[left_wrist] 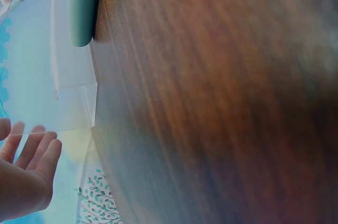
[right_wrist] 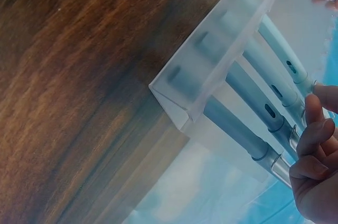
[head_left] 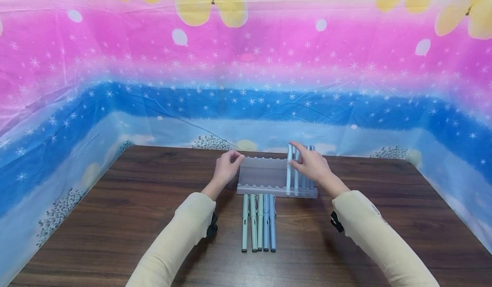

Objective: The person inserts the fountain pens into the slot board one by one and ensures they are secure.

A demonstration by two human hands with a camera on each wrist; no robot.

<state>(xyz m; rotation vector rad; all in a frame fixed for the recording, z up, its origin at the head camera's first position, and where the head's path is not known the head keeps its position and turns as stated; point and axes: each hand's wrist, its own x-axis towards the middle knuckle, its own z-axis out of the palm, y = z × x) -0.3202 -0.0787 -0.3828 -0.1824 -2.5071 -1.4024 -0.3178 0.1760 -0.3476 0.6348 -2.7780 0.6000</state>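
Note:
A clear plastic pen rack (head_left: 265, 171) with scalloped edges stands upright on the table. My left hand (head_left: 228, 165) pinches its upper left edge; in the left wrist view the left hand's fingers (left_wrist: 46, 155) show behind the clear panel. Toward the rack's right end, my right hand (head_left: 313, 164) holds a pale blue pen (head_left: 289, 171) between thumb and index finger, its lower end in the rack's front ledge. Right of it, more pens lean in slots, among them a darker blue pen (right_wrist: 256, 97). Part of these pens is hidden behind the right hand.
In front of the rack, several capped pens lie side by side: green pens (head_left: 253, 227) on the left, blue pens (head_left: 273, 229) on the right. All this is on a dark wooden table (head_left: 134, 218). A patterned cloth (head_left: 246, 103) hangs behind and along the sides.

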